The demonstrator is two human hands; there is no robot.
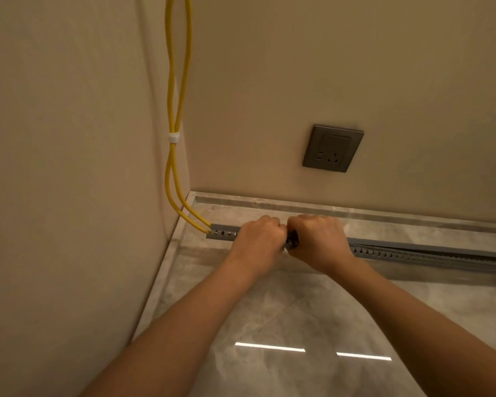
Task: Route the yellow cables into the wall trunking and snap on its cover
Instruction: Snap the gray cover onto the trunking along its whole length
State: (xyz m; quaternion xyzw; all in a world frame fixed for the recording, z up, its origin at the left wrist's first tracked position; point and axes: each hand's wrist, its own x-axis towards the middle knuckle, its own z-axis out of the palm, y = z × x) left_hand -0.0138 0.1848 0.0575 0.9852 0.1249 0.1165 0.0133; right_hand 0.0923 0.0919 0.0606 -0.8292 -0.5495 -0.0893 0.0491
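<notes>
Room corner with beige walls [269,81] above a glossy grey marbled floor [298,325]; grey wall socket [333,148] at about 1 o'clock from frame centre. Two strip-light glints on the tiles toward 5 o'clock.

Grey perforated trunking [413,255] lying low along the far side of the floor, just in front of the skirting ledge [355,213], running from near the corner out past the right edge, its far end cut off. Middle stretch hidden under both hands; whether a cover sits there impossible to make out, though a darker strip [441,248] shows along its top edge to the right.

Yellow cables [173,173], a pair, dropping from beyond the top edge at 12 o'clock, bound by a white tie [173,137], then curving into the trunking's left end [221,233] at roughly 9 o'clock of the hands.

Left hand [257,239] and right hand [320,239] side by side, knuckles nearly touching, backs toward the camera, fingers curled together over the trunking and clamped on it; fingertips out of sight. Bare forearms reaching in from 6 and 5 o'clock, wrists bent downward.
</notes>
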